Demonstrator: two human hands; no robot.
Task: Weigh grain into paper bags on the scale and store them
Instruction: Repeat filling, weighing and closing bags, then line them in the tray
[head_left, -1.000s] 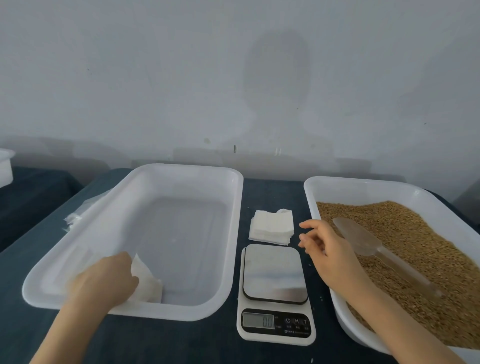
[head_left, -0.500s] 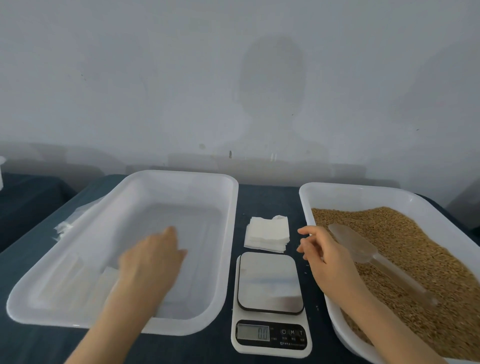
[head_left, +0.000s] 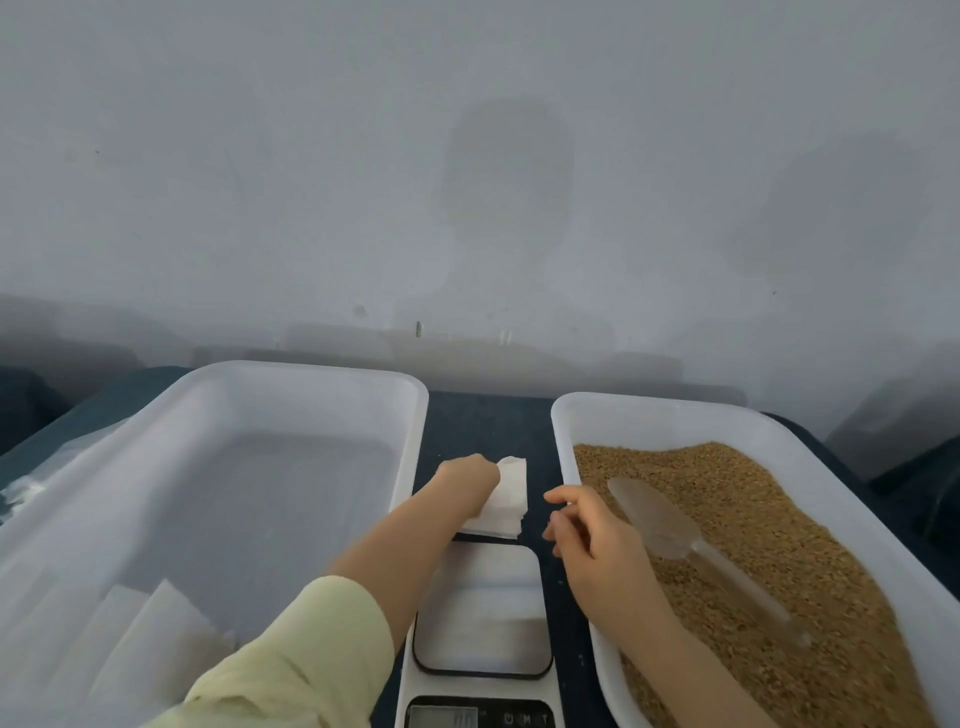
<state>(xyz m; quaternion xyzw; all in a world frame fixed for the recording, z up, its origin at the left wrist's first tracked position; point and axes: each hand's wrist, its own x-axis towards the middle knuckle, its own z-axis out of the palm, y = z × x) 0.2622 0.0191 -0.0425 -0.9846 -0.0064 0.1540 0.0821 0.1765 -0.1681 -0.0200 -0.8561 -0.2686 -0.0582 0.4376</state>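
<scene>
My left hand (head_left: 467, 475) reaches over the scale (head_left: 483, 608) and lies on the stack of white paper bags (head_left: 511, 499) just behind it. Its fingers curl on the top bag, whose far corner is lifted. My right hand (head_left: 587, 540) hovers to the right of the stack, beside the near-left rim of the grain tray (head_left: 561, 426). Its fingers are loosely curled and hold nothing. Brown grain (head_left: 779, 519) fills that tray, and a clear plastic scoop (head_left: 654, 514) lies on it. The scale's platform is bare.
A large white tray (head_left: 311, 371) stands on the left, with a few white bags (head_left: 140, 623) lying in its near-left corner. More white sheets (head_left: 21, 491) lie on the dark table left of it. A grey wall runs close behind the trays.
My left hand has left the white tray, where it put down a bag, and crossed right to the stack of paper bags. My right hand has barely moved.
</scene>
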